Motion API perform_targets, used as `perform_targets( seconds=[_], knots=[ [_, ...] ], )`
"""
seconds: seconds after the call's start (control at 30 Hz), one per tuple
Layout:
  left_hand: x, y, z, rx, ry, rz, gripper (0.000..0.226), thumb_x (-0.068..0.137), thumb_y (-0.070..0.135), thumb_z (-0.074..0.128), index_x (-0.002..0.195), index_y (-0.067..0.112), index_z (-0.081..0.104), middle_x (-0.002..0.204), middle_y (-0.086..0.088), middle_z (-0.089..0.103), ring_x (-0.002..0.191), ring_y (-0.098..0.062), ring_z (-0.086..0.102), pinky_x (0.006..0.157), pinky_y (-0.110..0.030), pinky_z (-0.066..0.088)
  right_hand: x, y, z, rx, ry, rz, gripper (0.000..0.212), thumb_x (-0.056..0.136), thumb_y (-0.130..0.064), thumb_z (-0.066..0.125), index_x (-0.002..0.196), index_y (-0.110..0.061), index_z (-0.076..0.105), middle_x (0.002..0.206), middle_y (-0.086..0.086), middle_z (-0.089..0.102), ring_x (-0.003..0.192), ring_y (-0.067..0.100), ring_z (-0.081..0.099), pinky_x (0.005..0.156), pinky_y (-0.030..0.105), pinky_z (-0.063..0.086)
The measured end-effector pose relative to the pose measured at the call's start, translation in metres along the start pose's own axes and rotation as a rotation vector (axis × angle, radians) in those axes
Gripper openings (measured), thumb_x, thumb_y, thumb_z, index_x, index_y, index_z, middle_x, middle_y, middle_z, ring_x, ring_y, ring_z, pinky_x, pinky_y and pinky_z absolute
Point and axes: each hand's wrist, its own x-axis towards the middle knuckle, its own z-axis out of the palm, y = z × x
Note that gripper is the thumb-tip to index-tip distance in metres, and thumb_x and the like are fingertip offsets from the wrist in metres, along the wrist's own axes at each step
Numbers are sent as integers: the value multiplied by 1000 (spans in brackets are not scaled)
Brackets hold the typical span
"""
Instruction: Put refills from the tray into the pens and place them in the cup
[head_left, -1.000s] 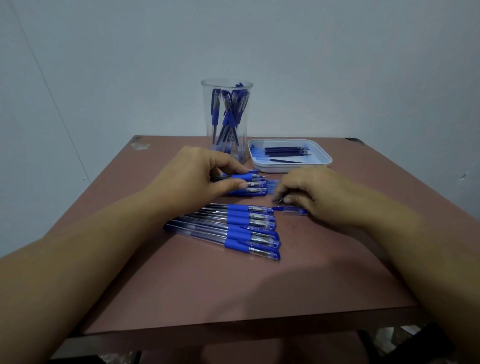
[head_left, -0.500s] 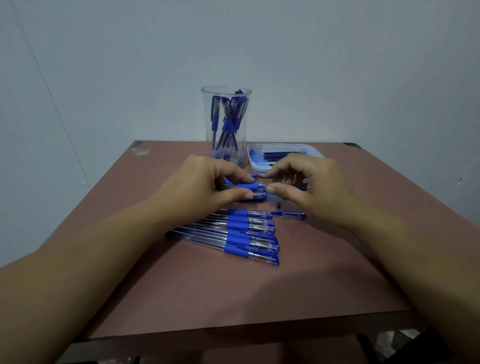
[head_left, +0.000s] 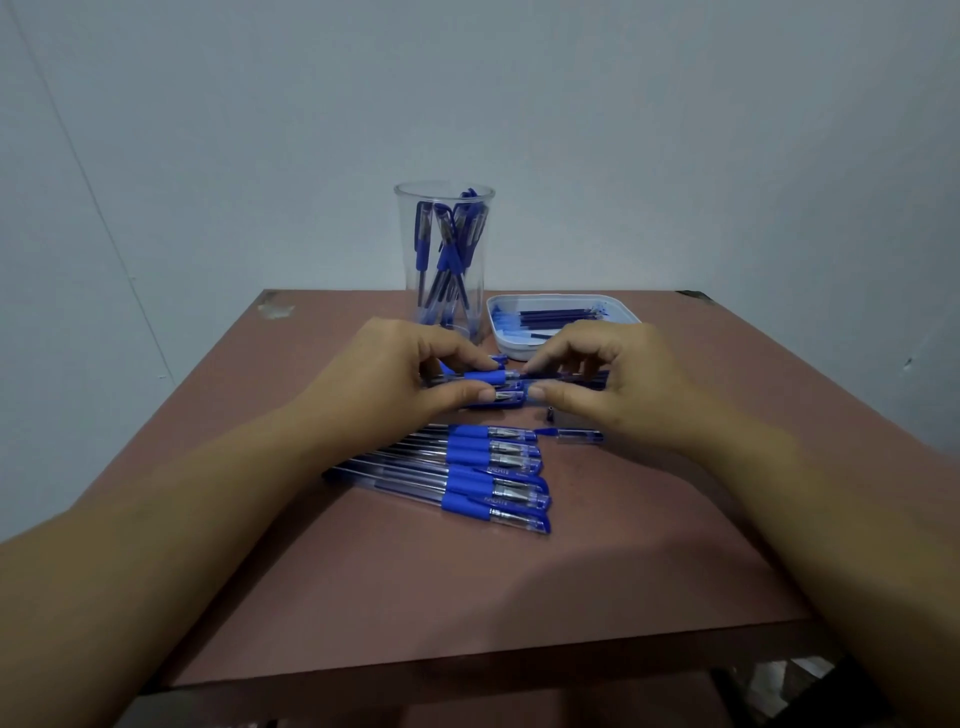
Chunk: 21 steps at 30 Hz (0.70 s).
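Left hand (head_left: 400, 374) grips a clear pen (head_left: 483, 375) by its blue rubber sleeve, thumb under and fingers curled over, held just above the table (head_left: 467, 597). Right hand (head_left: 618, 379) pinches a thin dark refill (head_left: 545, 372) between thumb and fingertips, its end lined up with the pen's open front – looks like insertion is in progress, though I can't tell how far it's in. More pens (head_left: 498, 397) lie right under both hands, and a row of capped pens (head_left: 493, 467) sits nearer the person. A loose cap (head_left: 571, 434) and a small dark piece (head_left: 549, 414), probably the nose cone, lie beside the right hand. The clear cup (head_left: 408, 260) at the back already holds several pens. The white tray (head_left: 511, 345) just right of it has spare refills (head_left: 556, 315). Handling, as a judgement: the refill is light, thin and somewhat bendy, so it will buckle if pushed from the far end – better to pinch close to the barrel mouth and feed it in short strokes. The barrel is smooth, stiff plastic and slippery, so the rubber sleeve is the right hold. The small piece could roll off easily.
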Motion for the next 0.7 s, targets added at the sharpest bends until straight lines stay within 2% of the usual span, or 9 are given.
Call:
perform_targets(
  seconds=[0.13,0.23,0.33,0.47,0.57,0.7],
  knots=[
    [1,-4,-1,0,0,-21,22,69,55,66,91,54,63,73,36,62,75,-4,61,62,-9,44,-3,4,-9,9,28,43,13,83,-11,73,83,-23,69,77,-12,67,68,2,59,64,13,44],
    [0,-4,0,5,-3,-11,21,69,56,65,89,57,60,77,27,65,74,-5,61,61,-11,45,-6,5,-14,-5,49,9,9,79,-17,73,84,-22,68,77,-11,66,68,4,58,63,14,44],
    [0,-3,1,2,-7,8,20,70,57,65,90,58,60,81,18,70,71,-8,62,61,-14,48,-4,3,-8,-30,27,-12,15,76,-28,76,89,-27,70,82,-16,65,74,5,59,66,16,45],
    [0,-3,0,7,-12,-6,20,70,56,65,90,57,62,81,18,71,71,-9,62,60,-14,48,-2,5,-4,-60,7,-3,21,80,-20,78,87,-38,69,80,-18,65,75,6,59,67,19,45],
    [0,-4,0,10,-2,-16,20,70,54,66,89,57,62,80,22,68,73,-7,61,61,-12,46,-5,7,-10,-38,32,17,18,82,-15,73,84,-32,68,79,-15,67,73,5,60,64,14,43],
    [0,-4,1,17,-8,-7,25,70,55,66,95,50,68,79,20,69,70,-8,61,60,-12,45,-5,5,-8,-57,39,-2,12,78,-19,78,88,-24,73,80,-13,66,75,8,59,65,17,45]
  ],
)
